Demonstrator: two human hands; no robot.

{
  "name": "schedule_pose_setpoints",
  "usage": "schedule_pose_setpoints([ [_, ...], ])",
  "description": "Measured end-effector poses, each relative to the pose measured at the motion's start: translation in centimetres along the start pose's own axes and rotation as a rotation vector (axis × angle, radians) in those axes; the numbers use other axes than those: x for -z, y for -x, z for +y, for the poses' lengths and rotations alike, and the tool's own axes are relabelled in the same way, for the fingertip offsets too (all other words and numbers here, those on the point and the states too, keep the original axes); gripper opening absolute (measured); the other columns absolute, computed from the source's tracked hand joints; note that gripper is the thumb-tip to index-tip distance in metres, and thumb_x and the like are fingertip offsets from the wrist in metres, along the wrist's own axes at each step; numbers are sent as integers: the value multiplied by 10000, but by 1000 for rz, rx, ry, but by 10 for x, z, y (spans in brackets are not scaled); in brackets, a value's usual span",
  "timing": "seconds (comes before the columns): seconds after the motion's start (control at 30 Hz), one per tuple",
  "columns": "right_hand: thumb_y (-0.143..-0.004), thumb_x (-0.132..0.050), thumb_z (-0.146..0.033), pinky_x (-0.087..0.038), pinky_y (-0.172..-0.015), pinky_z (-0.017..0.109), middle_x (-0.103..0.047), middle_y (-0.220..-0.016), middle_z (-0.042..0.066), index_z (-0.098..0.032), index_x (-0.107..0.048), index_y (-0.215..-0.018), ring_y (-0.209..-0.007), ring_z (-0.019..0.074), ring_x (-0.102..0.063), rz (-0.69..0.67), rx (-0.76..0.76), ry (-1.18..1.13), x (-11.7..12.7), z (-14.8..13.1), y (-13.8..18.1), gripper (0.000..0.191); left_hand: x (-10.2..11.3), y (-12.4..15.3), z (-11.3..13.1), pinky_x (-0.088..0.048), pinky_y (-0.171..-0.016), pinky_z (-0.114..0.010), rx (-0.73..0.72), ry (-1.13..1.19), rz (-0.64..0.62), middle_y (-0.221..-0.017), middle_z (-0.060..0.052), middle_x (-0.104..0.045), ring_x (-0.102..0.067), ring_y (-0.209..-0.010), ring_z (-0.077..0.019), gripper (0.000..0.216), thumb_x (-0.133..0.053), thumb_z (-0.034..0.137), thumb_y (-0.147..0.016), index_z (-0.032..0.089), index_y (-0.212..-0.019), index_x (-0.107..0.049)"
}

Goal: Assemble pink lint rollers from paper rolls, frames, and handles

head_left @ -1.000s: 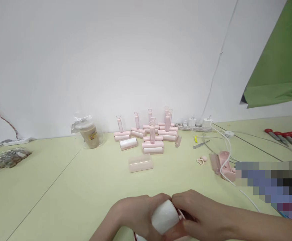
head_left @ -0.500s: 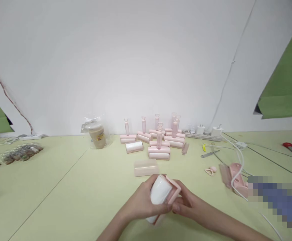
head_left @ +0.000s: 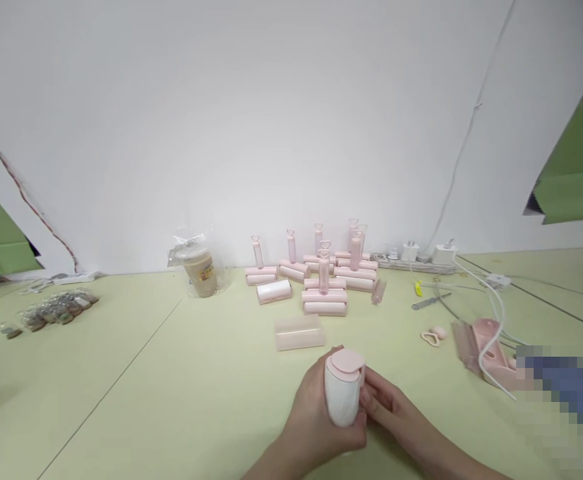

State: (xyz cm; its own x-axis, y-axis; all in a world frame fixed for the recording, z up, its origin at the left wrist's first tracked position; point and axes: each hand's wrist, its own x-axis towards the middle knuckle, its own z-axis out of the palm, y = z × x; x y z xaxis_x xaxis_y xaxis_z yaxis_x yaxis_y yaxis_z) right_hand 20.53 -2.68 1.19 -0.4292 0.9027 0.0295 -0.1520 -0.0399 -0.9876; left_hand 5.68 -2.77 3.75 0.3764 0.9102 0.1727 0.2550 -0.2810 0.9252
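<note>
My left hand [head_left: 316, 413] is wrapped round a lint roller head [head_left: 342, 397], a white sticky roll in a pink frame. Its pink end faces up, and the roll stands nearly upright over the table. My right hand [head_left: 391, 407] has its fingers curled against the pink frame on the right side; the fingertips are partly hidden behind it. Just beyond my hands lies a clear pinkish cover [head_left: 299, 333]. Farther back is a loose white sticky roll [head_left: 274, 292]. Behind it several pink lint rollers [head_left: 324, 297] stand with their handles upright.
A lidded cup in a plastic bag [head_left: 203, 272] stands by the wall. At the left lie several small wrapped pieces [head_left: 54, 310]. To the right are a heart-shaped ring [head_left: 430, 339], a pink shell part [head_left: 489, 347], white cables [head_left: 494, 320] and a power strip [head_left: 414, 265].
The roller head has turned from a slanted position to nearly upright, its pink end now facing up. Both hands still hold it. The view has shifted slightly.
</note>
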Motion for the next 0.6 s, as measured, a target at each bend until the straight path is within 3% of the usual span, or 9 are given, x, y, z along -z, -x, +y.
schedule_pose_setpoints([
  [0.13, -815, -433, -530, -438, -746, 327, -606, -841, 34, -227, -553, -978, -803, 212, -560, 109, 62, 154, 3, -6, -2, 364, 25, -6, -12, -255, -1021, -400, -43, 21, -49, -1330, -110, -363, -302, -1238, -270, 1030, -713, 345, -570, 215, -1362, -68],
  [0.23, -785, -437, -573, -446, -682, 302, -591, -804, 34, -226, -559, -891, -784, 219, -552, 222, 113, 325, 14, -22, -7, 383, 60, -21, -32, -135, -1065, -391, -39, -117, 202, -1416, -102, -187, -140, -1306, -238, 923, -653, 432, -641, 215, -1351, -105],
  [0.27, -773, -447, -581, -446, -668, 297, -593, -823, 39, -226, -559, -881, -791, 223, -550, 258, 133, 377, 19, -28, -9, 387, 71, -26, -40, -128, -1063, -399, 17, -180, 275, -1412, -117, -174, -123, -1306, -249, 945, -673, 427, -619, 195, -1347, -116],
  [0.33, -759, -461, -583, -444, -639, 287, -598, -863, 45, -231, -559, -877, -788, 223, -549, 313, 165, 460, 29, -41, -13, 384, 83, -33, -52, -189, -1039, -405, 118, -190, 284, -1341, -149, -282, -250, -1253, -256, 913, -665, 397, -633, 149, -1334, -137],
  [0.43, -774, -492, -523, -436, -680, 286, -595, -904, 33, -245, -566, -891, -824, 216, -543, 342, 189, 596, 35, -58, -17, 311, 75, -32, -57, -303, -974, -359, 101, -74, 131, -1151, -99, -472, -457, -1067, -202, 762, -632, 341, -678, 156, -1294, -223],
  [0.6, -770, -551, -454, -415, -747, 306, -581, -879, 32, -239, -587, -871, -873, 215, -530, 242, 268, 886, 31, -65, -21, 240, 34, -16, -37, -367, -904, -323, 89, 26, -119, -1083, -41, -528, -476, -1035, -204, 629, -698, 310, -616, 207, -1162, -405],
])
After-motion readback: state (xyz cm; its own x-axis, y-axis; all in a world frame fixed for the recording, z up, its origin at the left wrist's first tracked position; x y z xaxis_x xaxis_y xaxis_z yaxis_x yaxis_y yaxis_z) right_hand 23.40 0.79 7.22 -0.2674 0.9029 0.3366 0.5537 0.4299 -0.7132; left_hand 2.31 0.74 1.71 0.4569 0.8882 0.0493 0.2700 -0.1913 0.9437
